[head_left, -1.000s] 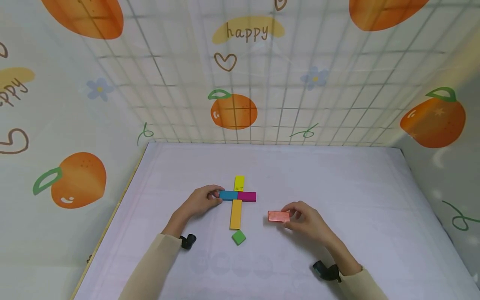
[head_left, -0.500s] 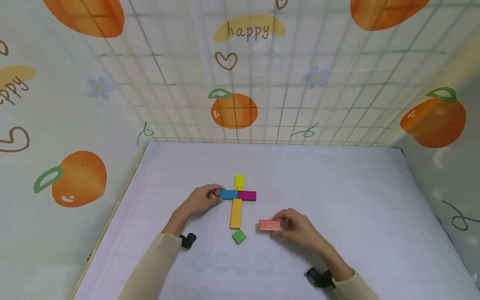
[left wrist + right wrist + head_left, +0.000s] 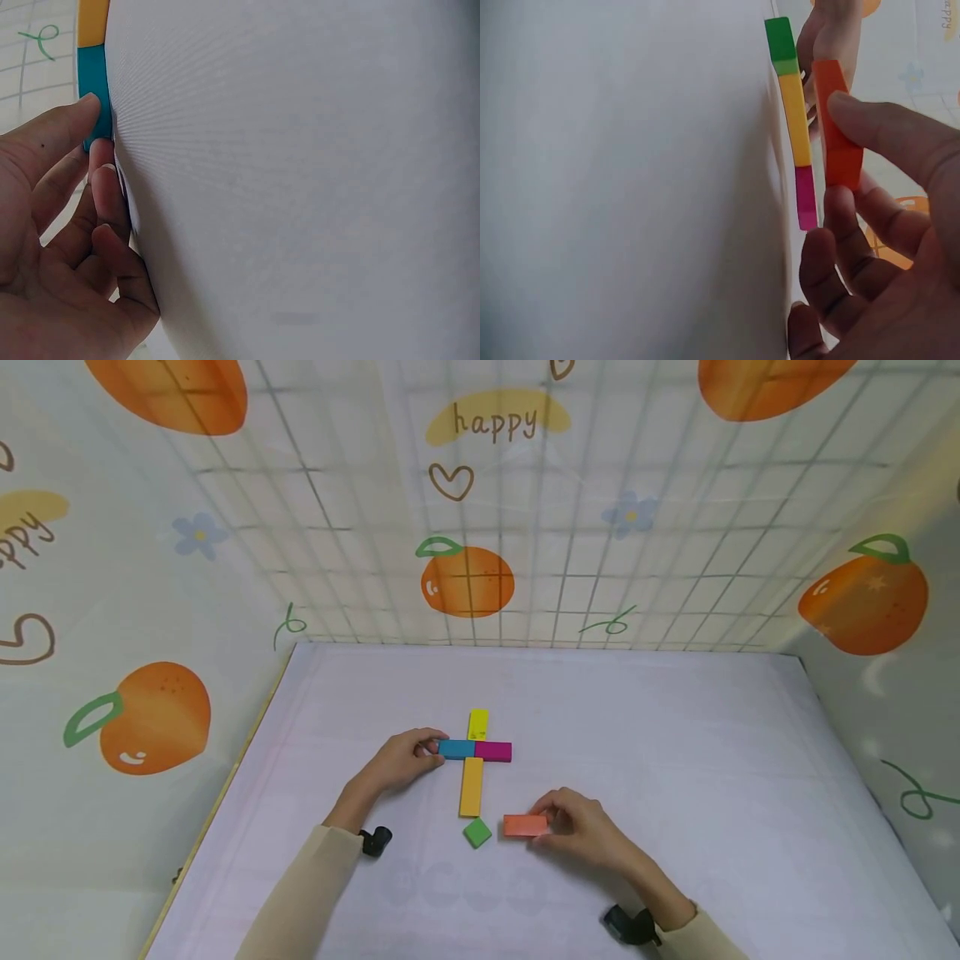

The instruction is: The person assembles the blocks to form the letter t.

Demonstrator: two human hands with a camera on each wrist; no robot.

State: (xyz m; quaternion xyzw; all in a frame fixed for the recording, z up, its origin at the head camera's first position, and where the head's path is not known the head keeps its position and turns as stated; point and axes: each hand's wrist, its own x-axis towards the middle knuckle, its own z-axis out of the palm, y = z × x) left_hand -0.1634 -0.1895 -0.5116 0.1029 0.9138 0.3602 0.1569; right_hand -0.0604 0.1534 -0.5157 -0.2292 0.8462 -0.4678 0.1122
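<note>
My right hand (image 3: 581, 828) pinches an orange-red block (image 3: 522, 826) between thumb and fingers, just right of a green block (image 3: 477, 833) turned on its corner. In the right wrist view the orange-red block (image 3: 838, 127) looks raised off the table. My left hand (image 3: 403, 763) holds the left end of a blue block (image 3: 456, 749); its thumb lies on the block in the left wrist view. End to end with the blue block lies a magenta block (image 3: 493, 752). A yellow block (image 3: 477, 724) stands above their joint and a longer amber block (image 3: 471, 787) runs below it.
All the blocks lie on a white-covered table (image 3: 660, 718). Behind it rises a curtain (image 3: 525, 527) printed with oranges and hearts. Small black wrist cameras sit at both sleeves, the left one (image 3: 377, 841) near the table surface.
My right hand has carried the orange-red block left and toward me, close to the green block. My left hand and the other blocks keep their places.
</note>
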